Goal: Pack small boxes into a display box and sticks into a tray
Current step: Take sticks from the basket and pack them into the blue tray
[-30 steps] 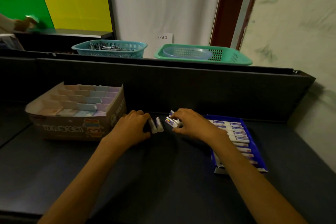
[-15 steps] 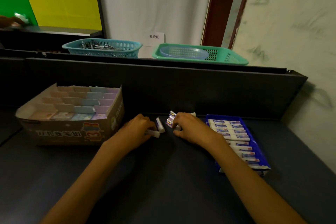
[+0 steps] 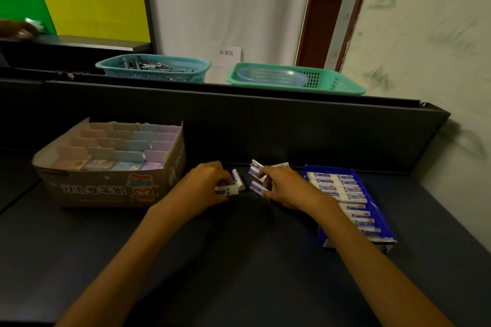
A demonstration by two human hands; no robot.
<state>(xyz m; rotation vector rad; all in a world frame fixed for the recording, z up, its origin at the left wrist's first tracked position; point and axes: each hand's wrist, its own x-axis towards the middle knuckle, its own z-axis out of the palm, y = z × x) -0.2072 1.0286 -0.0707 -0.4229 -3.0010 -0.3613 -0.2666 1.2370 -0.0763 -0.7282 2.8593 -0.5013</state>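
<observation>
Sticks point(image 3: 257, 178) lie loose on the tabletop point(image 3: 239, 260), between display box point(image 3: 111, 188) and blue tray point(image 3: 382, 220). Your left hand point(image 3: 206, 188) grips two; your right hand point(image 3: 285, 187) pinches several, probably gathering a batch for the tray.

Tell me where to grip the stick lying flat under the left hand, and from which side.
Pinch the stick across its two long sides near the middle, coming from above. It lies flat on the table, long axis left to right, so its top is open. The left hand already covers its left end; only the right end shows.
</observation>
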